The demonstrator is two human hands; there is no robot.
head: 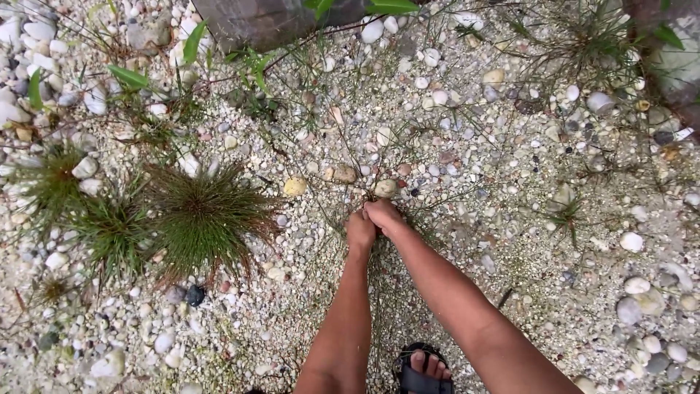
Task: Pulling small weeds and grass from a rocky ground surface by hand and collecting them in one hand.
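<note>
Pale gravel lies under both hands, which meet low near the middle of the ground. The left hand is closed in a fist and the right hand is curled beside it, touching it; both are clamped round the base of a thin, wiry weed whose straggling stems rise toward the top edge. The step in hand looks like pulling this weed out by the root; the pull would call for a firm hold low on the stems and a straight draw upward so they do not snap.

Just beyond the knuckles sit a tan pebble and a yellowish one. To the left grows a dense green grass tuft, with smaller tufts nearer the left edge. At the bottom edge a foot in a black sandal shows between the forearms. No packages, labels or signs are in view.
</note>
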